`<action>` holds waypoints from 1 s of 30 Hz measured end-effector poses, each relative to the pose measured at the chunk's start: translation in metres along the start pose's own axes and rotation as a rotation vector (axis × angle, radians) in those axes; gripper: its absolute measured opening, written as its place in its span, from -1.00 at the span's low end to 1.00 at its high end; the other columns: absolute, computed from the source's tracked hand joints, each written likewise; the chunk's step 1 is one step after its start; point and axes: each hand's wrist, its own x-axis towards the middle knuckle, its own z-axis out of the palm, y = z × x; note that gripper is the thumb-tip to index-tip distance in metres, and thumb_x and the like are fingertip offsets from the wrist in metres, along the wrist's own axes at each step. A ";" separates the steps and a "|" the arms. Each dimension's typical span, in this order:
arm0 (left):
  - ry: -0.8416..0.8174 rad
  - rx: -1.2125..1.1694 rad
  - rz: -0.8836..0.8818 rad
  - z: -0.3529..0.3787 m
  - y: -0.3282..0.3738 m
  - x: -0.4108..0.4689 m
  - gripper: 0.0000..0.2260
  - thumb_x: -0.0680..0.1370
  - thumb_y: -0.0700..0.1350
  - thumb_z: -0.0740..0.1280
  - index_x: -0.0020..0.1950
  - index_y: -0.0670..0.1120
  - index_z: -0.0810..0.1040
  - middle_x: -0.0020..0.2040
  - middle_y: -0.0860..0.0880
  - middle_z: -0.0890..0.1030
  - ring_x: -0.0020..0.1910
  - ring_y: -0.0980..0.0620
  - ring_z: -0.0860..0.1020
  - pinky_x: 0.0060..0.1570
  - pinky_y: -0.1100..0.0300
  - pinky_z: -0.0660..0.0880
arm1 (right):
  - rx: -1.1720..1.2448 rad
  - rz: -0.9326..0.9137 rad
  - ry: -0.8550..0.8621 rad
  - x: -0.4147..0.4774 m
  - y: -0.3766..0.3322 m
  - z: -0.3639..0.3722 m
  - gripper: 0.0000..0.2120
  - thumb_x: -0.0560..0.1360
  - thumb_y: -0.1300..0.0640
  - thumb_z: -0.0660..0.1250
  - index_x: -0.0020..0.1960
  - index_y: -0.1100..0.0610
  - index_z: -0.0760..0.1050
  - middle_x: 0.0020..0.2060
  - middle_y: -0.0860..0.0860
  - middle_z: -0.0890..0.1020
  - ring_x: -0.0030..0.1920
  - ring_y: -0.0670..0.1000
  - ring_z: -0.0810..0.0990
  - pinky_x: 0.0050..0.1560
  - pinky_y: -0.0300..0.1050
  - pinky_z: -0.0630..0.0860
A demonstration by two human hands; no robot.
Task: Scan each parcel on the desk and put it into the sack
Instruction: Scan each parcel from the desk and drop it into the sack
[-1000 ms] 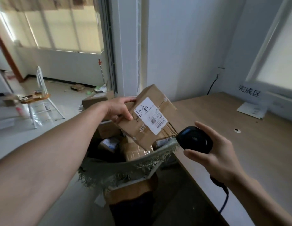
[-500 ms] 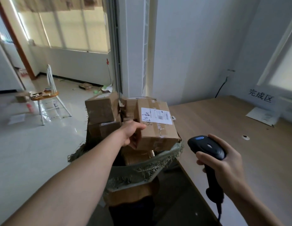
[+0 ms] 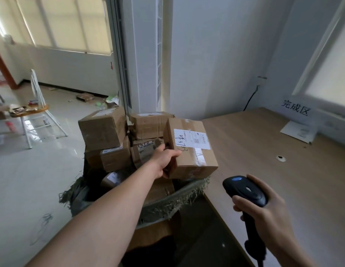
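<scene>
My L hand (image 3: 166,160) grips the parcel (image 3: 192,153) at its near-left corner: thumb on the top edge, fingers round the side & out of sight. Parcel sits level on top of the pile in the sack (image 3: 167,206), just beside the desk (image 3: 264,151) edge. Its white label (image 3: 191,139) faces up. The print is too small to read, and there's black handwriting I can't make out. R hand (image 3: 268,212) is wrapped round the handle of the black scanner (image 3: 245,190), blue spot on its head, near the desk's front corner, apart from the parcel. More boxes fill the sack; one carton (image 3: 146,146) is marked "1512". Desk is wood-grain w/ a cable hole (image 3: 280,158). At the back lies a paper sheet (image 3: 298,131) below a sign (image 3: 296,108) reading 完成区. Pale glossy floor (image 3: 32,170) to the L w/ a chair (image 3: 39,112) & litter.
</scene>
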 end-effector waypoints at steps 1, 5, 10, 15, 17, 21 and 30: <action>-0.007 0.000 -0.021 0.001 0.000 0.001 -0.63 0.51 -0.08 0.46 0.30 0.04 0.50 0.14 -0.14 0.64 0.07 -0.23 0.61 -0.06 -0.16 0.56 | -0.001 0.002 0.000 0.001 0.000 0.002 -0.28 0.32 0.30 0.61 0.40 -0.01 0.47 0.05 0.11 0.68 -0.29 0.10 0.72 -0.34 0.00 0.62; -0.002 0.005 -0.088 0.006 -0.003 0.009 -0.69 0.55 -0.03 0.40 0.28 -0.01 0.50 0.10 -0.17 0.63 0.04 -0.25 0.59 -0.04 -0.19 0.54 | 0.003 0.016 0.007 0.006 0.000 0.006 -0.28 0.32 0.31 0.61 0.40 0.00 0.47 0.06 0.11 0.68 -0.24 0.14 0.72 -0.33 0.03 0.62; 0.188 -0.066 -0.070 0.005 -0.013 0.028 -0.63 0.54 0.00 0.38 0.31 -0.06 0.45 0.08 -0.19 0.64 -0.05 -0.18 0.66 -0.29 0.06 0.58 | -0.019 0.033 0.004 0.009 0.004 0.010 -0.27 0.32 0.28 0.61 0.41 -0.03 0.46 0.07 0.07 0.68 -0.23 0.11 0.72 -0.30 0.04 0.64; 0.298 0.052 -0.094 0.008 -0.022 0.040 -0.33 0.38 0.17 0.40 0.41 -0.07 0.37 0.24 -0.14 0.58 0.14 -0.20 0.58 0.10 -0.09 0.54 | -0.022 0.052 0.008 0.010 0.006 0.011 -0.26 0.32 0.28 0.61 0.43 -0.01 0.44 0.08 0.08 0.66 -0.26 0.10 0.72 -0.29 0.04 0.63; 0.368 0.184 -0.033 0.007 -0.018 0.037 -0.37 0.37 0.18 0.41 0.35 -0.10 0.40 0.20 -0.12 0.59 0.09 -0.15 0.58 0.09 -0.08 0.57 | -0.021 0.049 0.020 0.011 0.007 0.010 -0.26 0.33 0.29 0.60 0.43 -0.01 0.44 0.07 0.10 0.67 -0.27 0.12 0.72 -0.28 0.08 0.63; 0.541 0.554 0.136 0.008 -0.005 0.028 -0.71 0.53 0.12 0.37 0.09 -0.01 0.39 0.12 -0.06 0.47 0.05 -0.13 0.52 -0.08 0.04 0.43 | -0.027 0.045 0.056 0.009 0.007 0.008 -0.26 0.34 0.29 0.60 0.44 -0.01 0.44 0.07 0.12 0.68 -0.27 0.13 0.72 -0.26 0.12 0.64; 0.513 0.885 0.527 0.032 0.001 0.011 -0.70 0.58 0.08 0.33 0.24 -0.02 0.46 0.25 -0.06 0.43 0.19 -0.10 0.44 -0.02 0.05 0.47 | -0.022 0.033 0.110 -0.008 0.009 -0.011 -0.26 0.34 0.31 0.59 0.46 0.05 0.45 0.07 0.11 0.68 -0.27 0.13 0.72 -0.30 0.06 0.63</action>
